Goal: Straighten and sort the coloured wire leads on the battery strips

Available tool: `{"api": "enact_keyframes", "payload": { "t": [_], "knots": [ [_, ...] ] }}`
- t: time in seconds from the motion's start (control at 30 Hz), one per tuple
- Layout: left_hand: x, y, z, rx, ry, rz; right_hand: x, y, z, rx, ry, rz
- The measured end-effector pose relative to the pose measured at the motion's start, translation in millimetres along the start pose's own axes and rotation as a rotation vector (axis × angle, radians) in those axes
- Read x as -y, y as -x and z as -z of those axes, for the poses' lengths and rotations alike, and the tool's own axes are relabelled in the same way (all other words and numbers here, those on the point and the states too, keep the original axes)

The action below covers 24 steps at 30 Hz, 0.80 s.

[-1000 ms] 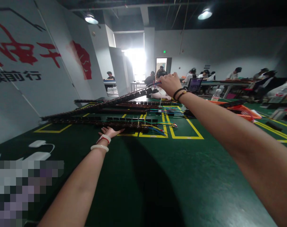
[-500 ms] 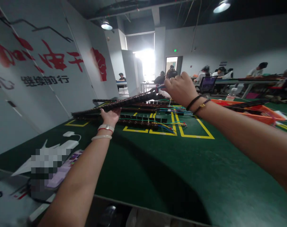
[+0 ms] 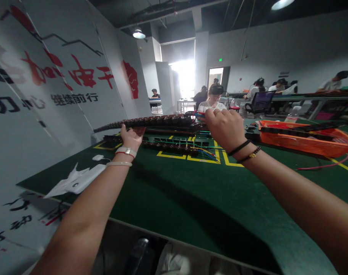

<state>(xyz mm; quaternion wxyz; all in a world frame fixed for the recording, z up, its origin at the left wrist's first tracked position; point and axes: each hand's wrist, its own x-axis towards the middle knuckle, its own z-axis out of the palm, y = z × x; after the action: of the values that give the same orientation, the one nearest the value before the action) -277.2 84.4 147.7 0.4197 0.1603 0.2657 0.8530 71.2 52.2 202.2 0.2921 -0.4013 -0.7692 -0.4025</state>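
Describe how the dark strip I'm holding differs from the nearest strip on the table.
The held strip is raised, left hand beneath it; the table strip lies flat. The held strip's wired end is in the right hand; the table strip's coloured wires spread freely. Both are long and dark.

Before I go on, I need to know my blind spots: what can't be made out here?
All in the head view:
- Fingertips of the right hand: behind its knuckles, so the exact grip on the coloured wires is unclear.
- Fingers of the left hand: partly hidden by the black strip.
- The strip's far end: too small to tell whether it touches anything.
- Orange basket: cut off by the right edge.
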Motion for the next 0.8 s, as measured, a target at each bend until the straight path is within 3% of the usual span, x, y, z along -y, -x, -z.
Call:
{"api": "enact_keyframes", "payload": {
  "t": [0.13,0.23,0.47,0.63,0.8],
  "knots": [
    [-7.3,17.8,-3.3,0.126,0.024,0.017,-16.3,15.6,-5.2,0.025,0.013,-0.024],
    [-3.1,35.0,5.9,0.158,0.022,0.051,-21.4,41.9,-13.2,0.048,0.009,-0.017],
    [33.3,69.0,36.8,0.045,-0.005,0.214,-23.0,93.6,-15.6,0.094,0.031,0.011],
    [49.1,62.7,40.4,0.006,-0.068,0.237,-21.7,105.9,-26.1,0.150,-0.006,-0.003],
    [61.3,45.9,50.2,-0.037,-0.080,0.269,-1.0,121.9,-41.1,0.227,-0.089,0.014]
  ]
}}
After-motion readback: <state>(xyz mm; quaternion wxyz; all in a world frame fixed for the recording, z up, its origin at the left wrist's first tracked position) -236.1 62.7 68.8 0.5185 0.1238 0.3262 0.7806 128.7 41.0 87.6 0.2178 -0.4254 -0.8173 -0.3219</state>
